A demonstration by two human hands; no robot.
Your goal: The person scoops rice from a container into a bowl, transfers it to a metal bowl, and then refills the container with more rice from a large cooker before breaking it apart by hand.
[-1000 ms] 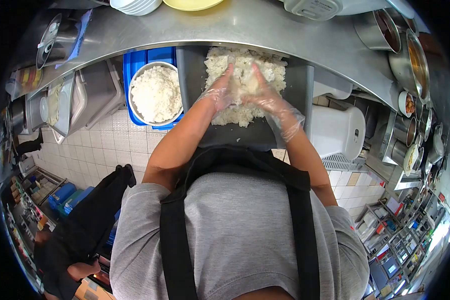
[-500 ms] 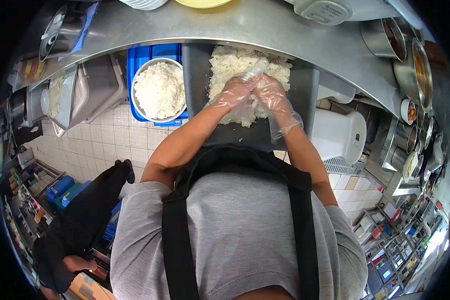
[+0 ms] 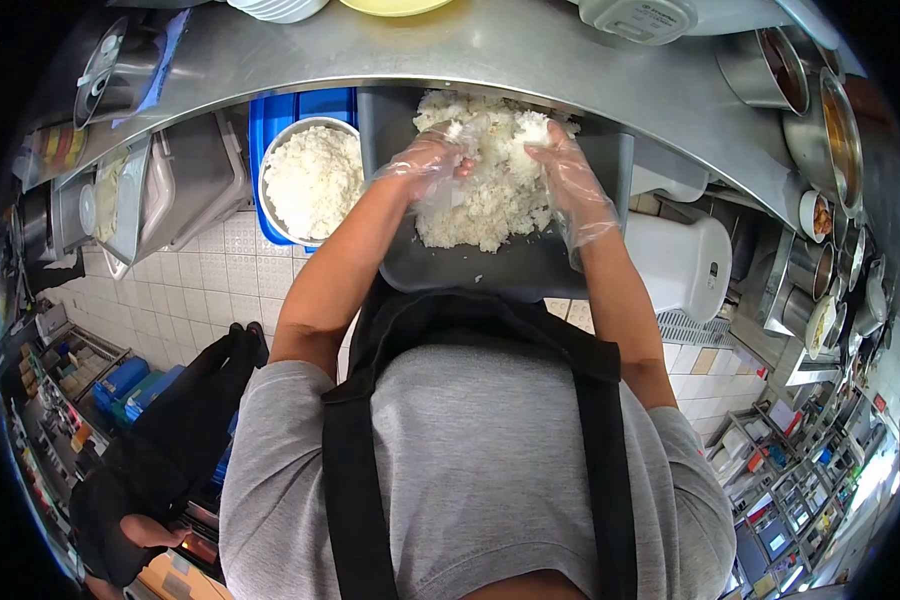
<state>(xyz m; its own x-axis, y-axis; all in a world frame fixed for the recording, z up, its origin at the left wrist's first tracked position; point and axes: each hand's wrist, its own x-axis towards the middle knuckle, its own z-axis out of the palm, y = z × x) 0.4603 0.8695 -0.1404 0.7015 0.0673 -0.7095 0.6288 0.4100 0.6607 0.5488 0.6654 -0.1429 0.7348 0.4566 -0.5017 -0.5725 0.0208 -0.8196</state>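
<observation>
A deep grey tub (image 3: 460,270) holds a spread of loose white rice (image 3: 495,205). My left hand (image 3: 432,162), in a clear plastic glove, is at the left part of the rice, its fingers curled round some of it. On the right side my right hand (image 3: 568,172), also gloved, grips a clump of rice between thumb and fingers. The two hands are apart, with rice lying between them. Left of the tub stands a round metal bowl (image 3: 267,205) heaped with rice.
A steel counter (image 3: 370,45) runs along the front, overhanging the tub's far edge. The bowl rests on a blue lid or crate (image 3: 273,110). White bins (image 3: 685,265) and metal pots (image 3: 770,75) are at the right. Another person (image 3: 170,430) in black is at the lower left.
My hands were together over the rice; they have now moved apart, left hand to the left and right hand to the right. More rice shows between them.
</observation>
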